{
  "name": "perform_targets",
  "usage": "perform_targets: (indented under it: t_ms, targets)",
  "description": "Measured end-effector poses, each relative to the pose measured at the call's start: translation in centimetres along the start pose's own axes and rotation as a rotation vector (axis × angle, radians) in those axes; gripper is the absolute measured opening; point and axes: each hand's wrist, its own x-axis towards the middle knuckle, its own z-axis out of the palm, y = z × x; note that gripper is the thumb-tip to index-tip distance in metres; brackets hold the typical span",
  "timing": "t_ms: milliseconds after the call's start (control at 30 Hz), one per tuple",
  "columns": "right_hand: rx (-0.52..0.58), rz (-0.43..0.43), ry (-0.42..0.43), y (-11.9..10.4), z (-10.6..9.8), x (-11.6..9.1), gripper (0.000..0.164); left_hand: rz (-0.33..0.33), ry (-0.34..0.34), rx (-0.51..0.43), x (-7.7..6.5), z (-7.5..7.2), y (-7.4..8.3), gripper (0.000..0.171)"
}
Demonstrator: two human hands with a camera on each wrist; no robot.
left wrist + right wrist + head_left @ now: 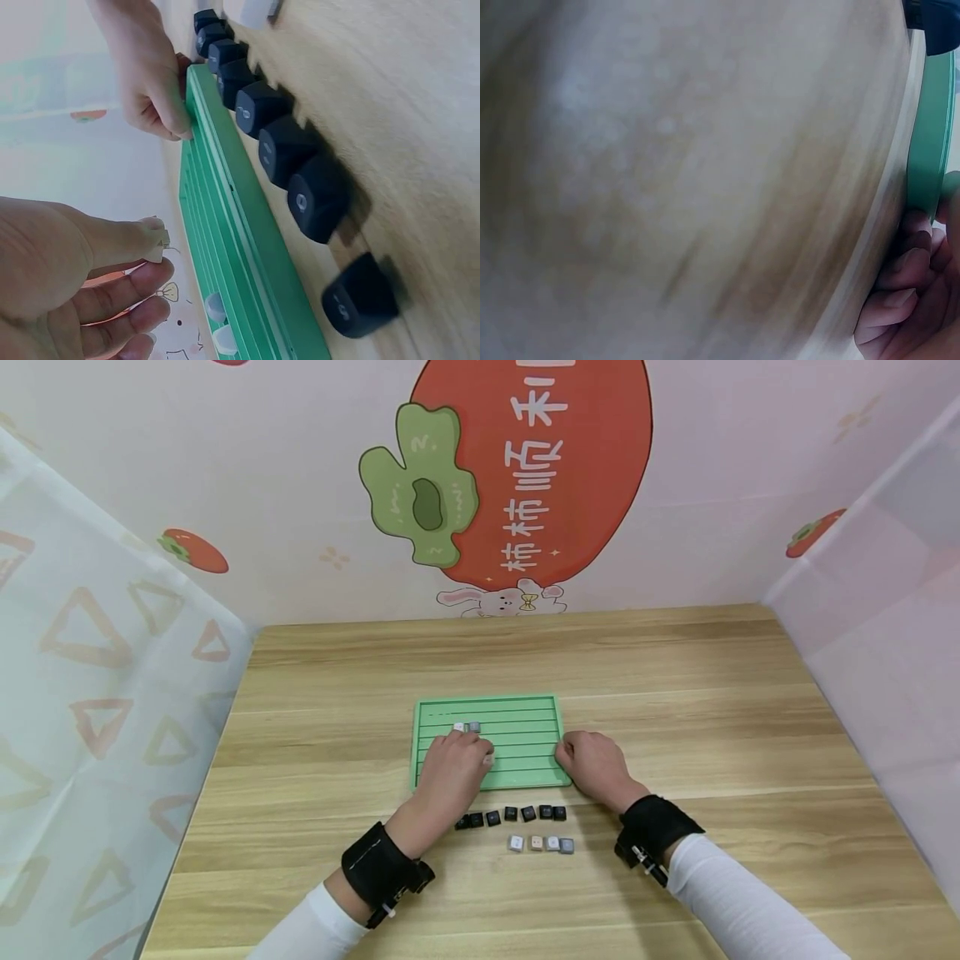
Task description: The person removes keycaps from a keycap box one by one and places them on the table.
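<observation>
My left hand (453,770) is over the left part of a green ridged tray (528,752), pinching a small white keycap (157,244) between thumb and fingertips. A white keycap (458,727) and a grey keycap (474,727) sit side by side in the tray, just beyond that hand. At the tray's right edge, my right hand (596,767) grips the rim, thumb on top and the other fingers curled beside it. The right wrist view catches only part of that hand (907,300) and the tray's green side wall (930,127).
Several black keycaps (511,813) lie in a loose row in front of the tray. Nearer still is a short row of white and grey keycaps (536,843). All stand on a wooden table (315,727), with a printed cloth (300,527) behind it.
</observation>
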Motion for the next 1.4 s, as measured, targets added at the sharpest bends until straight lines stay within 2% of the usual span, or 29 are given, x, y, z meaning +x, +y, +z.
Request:
perform_targets:
  t_ms: [300,733,867,1067,1400]
  targets:
    - [0.003,-0.001,0.006,-0.1,-0.2,0.0,0.036,-0.002,-0.028,-0.016,-0.7,-0.1,-0.2,0.010]
    - [0.011,0.001,0.013,-0.2,-0.1,-0.1,0.036,0.058,-0.022,-0.028,-1.9,0.1,0.1,0.008]
    - [0.013,-0.014,0.026,-0.2,0.0,-0.1,0.036,0.062,-0.012,-0.019,-2.1,0.0,0.2,0.009]
    - [0.005,-0.011,0.025,-0.1,0.0,0.0,0.036,0.063,-0.039,-0.016,-2.4,0.1,0.4,0.008]
    - [0.009,0.003,0.012,-0.2,-0.1,0.0,0.036,0.076,-0.030,-0.047,-3.3,0.2,0.7,0.010]
